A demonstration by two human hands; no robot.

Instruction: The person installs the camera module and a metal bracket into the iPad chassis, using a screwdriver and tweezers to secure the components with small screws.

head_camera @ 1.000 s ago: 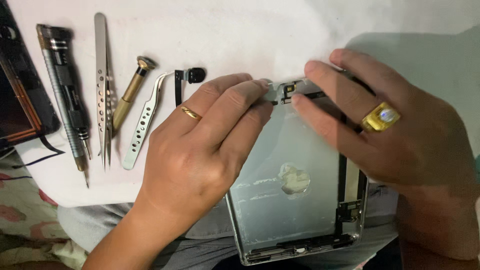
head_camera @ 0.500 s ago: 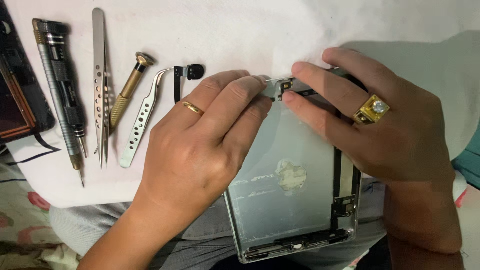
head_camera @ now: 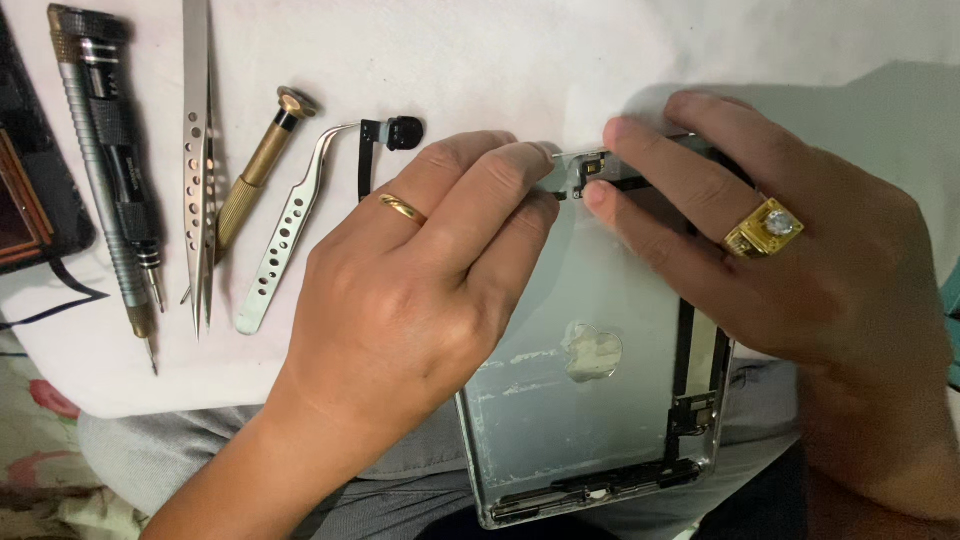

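An opened silver tablet back shell [head_camera: 590, 420] lies on a white cloth and on my lap. My left hand [head_camera: 410, 300], with a gold band on one finger, rests on the shell's left side, fingertips at its top edge. My right hand [head_camera: 760, 260], wearing a gold ring with a stone, covers the shell's upper right. Fingertips of both hands meet at a small metal and black part [head_camera: 585, 168] on the shell's top edge. Whether either hand pinches that part I cannot tell.
On the white cloth [head_camera: 500, 60] to the left lie a grey precision screwdriver [head_camera: 105, 170], straight tweezers [head_camera: 197, 160], a brass-handled tool [head_camera: 255, 165], curved perforated tweezers [head_camera: 290, 230] and a small black camera part with a flex cable [head_camera: 385, 140]. A dark case [head_camera: 25, 190] is at the far left.
Both hands' fingertips have closed in on the small part at the shell's top edge. The view has drifted slightly; the tools have not moved.
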